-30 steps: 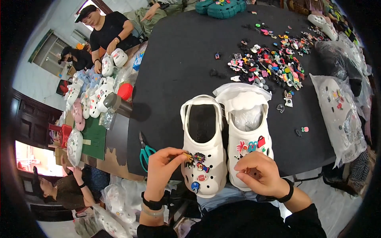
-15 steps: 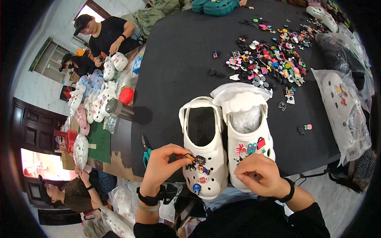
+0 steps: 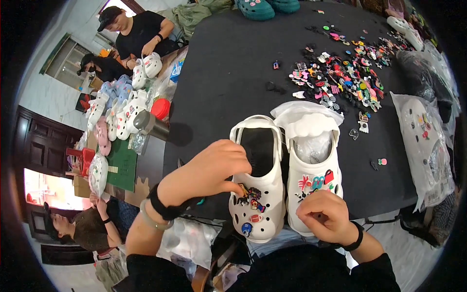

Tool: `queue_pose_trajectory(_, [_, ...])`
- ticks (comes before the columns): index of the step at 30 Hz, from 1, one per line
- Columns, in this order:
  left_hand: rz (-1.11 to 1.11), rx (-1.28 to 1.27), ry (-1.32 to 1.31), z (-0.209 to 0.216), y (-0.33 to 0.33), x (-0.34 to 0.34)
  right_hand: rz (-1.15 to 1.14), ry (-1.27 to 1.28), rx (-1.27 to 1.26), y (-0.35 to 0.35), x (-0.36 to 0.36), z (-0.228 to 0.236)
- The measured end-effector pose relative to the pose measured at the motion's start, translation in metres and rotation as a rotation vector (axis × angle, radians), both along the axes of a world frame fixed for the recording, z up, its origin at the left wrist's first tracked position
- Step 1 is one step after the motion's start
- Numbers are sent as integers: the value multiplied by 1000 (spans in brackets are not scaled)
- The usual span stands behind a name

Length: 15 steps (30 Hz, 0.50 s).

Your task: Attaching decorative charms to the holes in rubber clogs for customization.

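Two white clogs stand side by side before me, heels away. On the left clog several colourful shoe charms sit on the upper, among them a football charm and a round blue charm. My left hand grips this clog's upper: the thumb presses a charm near its left side, the fingers curl over the rim of the foot opening, their tips hidden. Over the toe of the right clog my right hand is closed, fingers curled in; whatever it holds is hidden. Red and teal charms show beyond it.
A pile of loose charms spreads over the black tabletop. Bagged clogs lie at the right edge, teal clogs at the far edge. A metal flask stands left. Other people work at the left.
My left hand has turned from pinching the charm to reaching over the left clog's foot opening, thumb on the charm. The right hand stays closed over the right clog. The view has shifted slightly.
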State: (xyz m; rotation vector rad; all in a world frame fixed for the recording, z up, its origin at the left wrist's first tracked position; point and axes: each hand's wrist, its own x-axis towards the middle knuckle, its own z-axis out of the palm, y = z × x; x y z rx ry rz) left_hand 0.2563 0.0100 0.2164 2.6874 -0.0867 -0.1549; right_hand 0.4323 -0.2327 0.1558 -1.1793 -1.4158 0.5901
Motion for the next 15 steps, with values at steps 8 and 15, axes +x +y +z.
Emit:
queue_pose_trajectory(8, [-213, -115, 450, -1, 10, 40, 12, 2, -22, -1, 1, 0])
queue_pose_trajectory(15, [-260, -230, 275, -12, 12, 32, 25, -7, 17, 2, 1, -2])
